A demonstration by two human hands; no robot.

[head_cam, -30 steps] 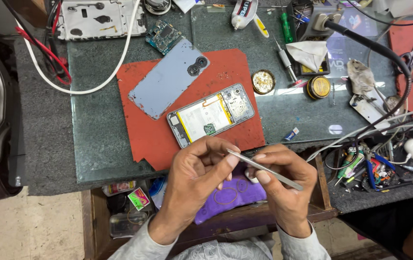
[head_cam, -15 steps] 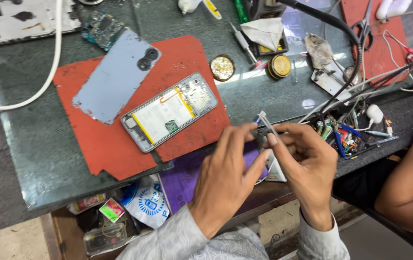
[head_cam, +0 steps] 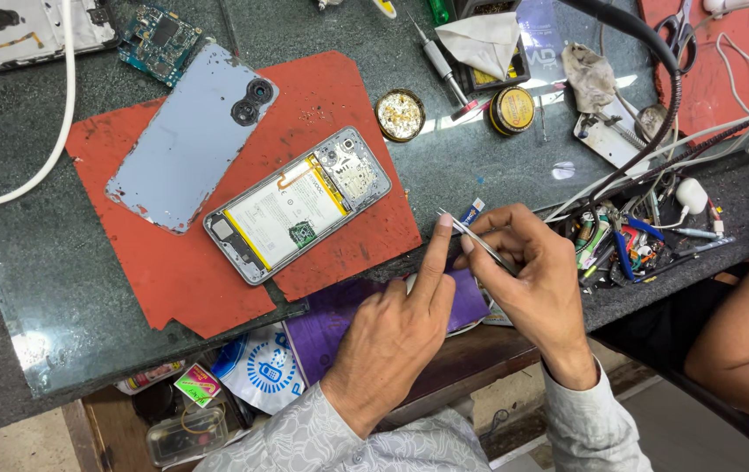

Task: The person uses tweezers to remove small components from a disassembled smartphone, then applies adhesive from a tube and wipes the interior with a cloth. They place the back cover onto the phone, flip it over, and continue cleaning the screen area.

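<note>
Metal tweezers (head_cam: 479, 238) are pinched in the right hand (head_cam: 536, 280) at the near edge of a glass-topped workbench (head_cam: 25, 288), tips pointing up and left. The left hand (head_cam: 401, 328) is loosely curled, its raised index fingertip touching the tweezer tips. Just left, an opened phone (head_cam: 296, 205) with its battery showing lies on a red mat (head_cam: 173, 280). Its pale blue back cover (head_cam: 187, 140) lies beside it. Another person's arm (head_cam: 742, 332) rests at right

Lying slantwise in the right hand's grip (head_cam: 527, 275), thin silver tweezers (head_cam: 477, 238) pointing up-left, tips touching the left forefinger over the counter's edge.
</note>
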